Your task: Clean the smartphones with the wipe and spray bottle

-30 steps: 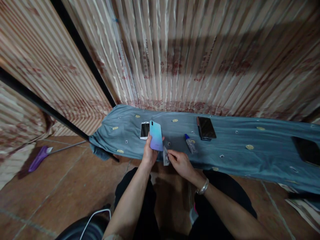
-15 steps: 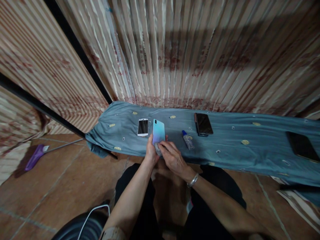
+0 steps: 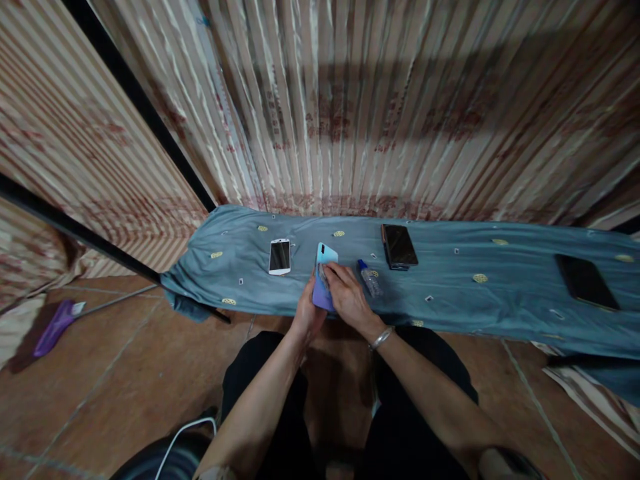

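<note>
Lying on the blue cloth (image 3: 450, 293) just left of the hands is a white phone (image 3: 279, 257); a small bottle (image 3: 369, 279) sits just right of them, a dark phone (image 3: 399, 246) beyond it, another dark phone (image 3: 586, 281) well off right. Left hand (image 3: 306, 313) is closed around the pastel phone (image 3: 325, 277) from below; its long axis runs away from the person, tilted slightly right, back showing. Right hand (image 3: 349, 297) presses curled fingers on that back; whether they pinch anything I cannot tell.
</note>
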Available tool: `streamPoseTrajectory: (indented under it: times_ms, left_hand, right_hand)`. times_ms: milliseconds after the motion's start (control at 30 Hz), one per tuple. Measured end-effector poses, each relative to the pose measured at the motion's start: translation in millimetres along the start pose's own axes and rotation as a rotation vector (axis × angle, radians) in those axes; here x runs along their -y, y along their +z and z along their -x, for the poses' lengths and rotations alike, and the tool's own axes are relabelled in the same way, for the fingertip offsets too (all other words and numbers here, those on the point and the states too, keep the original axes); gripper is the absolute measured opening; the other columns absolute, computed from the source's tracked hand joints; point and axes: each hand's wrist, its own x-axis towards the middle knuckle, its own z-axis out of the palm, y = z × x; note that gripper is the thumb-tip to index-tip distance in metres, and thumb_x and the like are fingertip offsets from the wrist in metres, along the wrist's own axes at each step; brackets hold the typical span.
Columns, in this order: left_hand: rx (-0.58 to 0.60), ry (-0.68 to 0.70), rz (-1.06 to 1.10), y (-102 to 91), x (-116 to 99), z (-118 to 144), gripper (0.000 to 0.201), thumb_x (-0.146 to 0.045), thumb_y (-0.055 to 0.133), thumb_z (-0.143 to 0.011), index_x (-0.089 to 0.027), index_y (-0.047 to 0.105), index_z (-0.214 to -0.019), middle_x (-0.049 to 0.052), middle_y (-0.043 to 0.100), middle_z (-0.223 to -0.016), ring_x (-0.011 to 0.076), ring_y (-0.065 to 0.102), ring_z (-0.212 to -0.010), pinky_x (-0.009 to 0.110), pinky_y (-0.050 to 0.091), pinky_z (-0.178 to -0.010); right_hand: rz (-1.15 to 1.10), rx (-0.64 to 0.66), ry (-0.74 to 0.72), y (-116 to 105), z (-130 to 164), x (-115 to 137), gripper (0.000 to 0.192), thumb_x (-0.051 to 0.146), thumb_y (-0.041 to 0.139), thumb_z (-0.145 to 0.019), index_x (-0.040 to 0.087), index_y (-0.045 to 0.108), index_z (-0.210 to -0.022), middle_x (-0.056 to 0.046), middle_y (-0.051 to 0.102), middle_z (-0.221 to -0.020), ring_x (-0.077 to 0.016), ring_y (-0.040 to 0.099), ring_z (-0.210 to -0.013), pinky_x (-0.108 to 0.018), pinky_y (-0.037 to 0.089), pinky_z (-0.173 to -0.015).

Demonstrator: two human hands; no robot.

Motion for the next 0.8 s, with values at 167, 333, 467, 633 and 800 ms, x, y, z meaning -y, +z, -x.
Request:
streamPoseTrajectory:
  times_ms: [167, 333, 467, 633, 800]
  left_hand:
    - [0.066, -0.033, -0.062, 3.7, -0.8, 7.1, 0.036, -0.026, 0.051, -0.089, -0.014, 0.064, -0.121, 0.008, 0.071, -0.118, 0.0237, 0.059, -0.122, 0.035, 0.044, -0.105]
    - [0.111, -0.047, -0.092, -0.4, 1.0, 7.8, 0.039, -0.025, 0.046, -0.093, -0.017, 0.060, -0.128, 0.007, 0.071, -0.118, 0.0232, 0.062, -0.116, 0.038, 0.048, -0.101]
    - [0.130, -0.072, -0.112, -4.1, 2.4, 8.7, 0.040, -0.026, 0.050, -0.092, -0.020, 0.058, -0.130, 0.006, 0.070, -0.120, 0.0225, 0.066, -0.109, 0.038, 0.052, -0.097]
    - [0.149, -0.141, -0.182, -1.7, 1.2, 14.1, 0.046, -0.029, 0.055, -0.090, -0.017, 0.053, -0.134, 0.010, 0.072, -0.110, 0.0237, 0.070, -0.098, 0.039, 0.056, -0.089]
    - [0.180, -0.136, -0.211, -2.2, -1.3, 14.9, 0.049, -0.032, 0.054, -0.090, -0.015, 0.050, -0.136, 0.010, 0.074, -0.104, 0.0241, 0.071, -0.094, 0.038, 0.057, -0.085]
  right_hand:
    - [0.040, -0.023, 0.053, -1.4, -6.6, -17.6, 0.046, 0.013, 0.035, -0.095, 0.017, 0.054, -0.136, -0.014, 0.060, -0.128, -0.0265, 0.055, -0.116, -0.046, 0.046, -0.105]
    - [0.052, -0.035, 0.100, -0.7, -9.5, -29.5, 0.044, 0.013, 0.034, -0.095, 0.013, 0.057, -0.131, -0.017, 0.061, -0.125, -0.0275, 0.056, -0.114, -0.047, 0.046, -0.104]
    - [0.040, -0.071, 0.143, -2.4, -11.8, -35.2, 0.041, 0.016, 0.035, -0.095, 0.017, 0.059, -0.129, -0.015, 0.062, -0.125, -0.0263, 0.056, -0.115, -0.046, 0.046, -0.103]
    - [0.026, -0.132, 0.122, -8.9, -15.7, -40.4, 0.039, 0.016, 0.035, -0.096, 0.020, 0.061, -0.125, -0.011, 0.064, -0.124, -0.0242, 0.057, -0.113, -0.044, 0.047, -0.102]
    - [0.059, -0.111, 0.102, -10.9, -15.6, -43.0, 0.041, 0.014, 0.036, -0.095, 0.020, 0.061, -0.126, -0.011, 0.065, -0.123, -0.0254, 0.057, -0.114, -0.047, 0.045, -0.104]
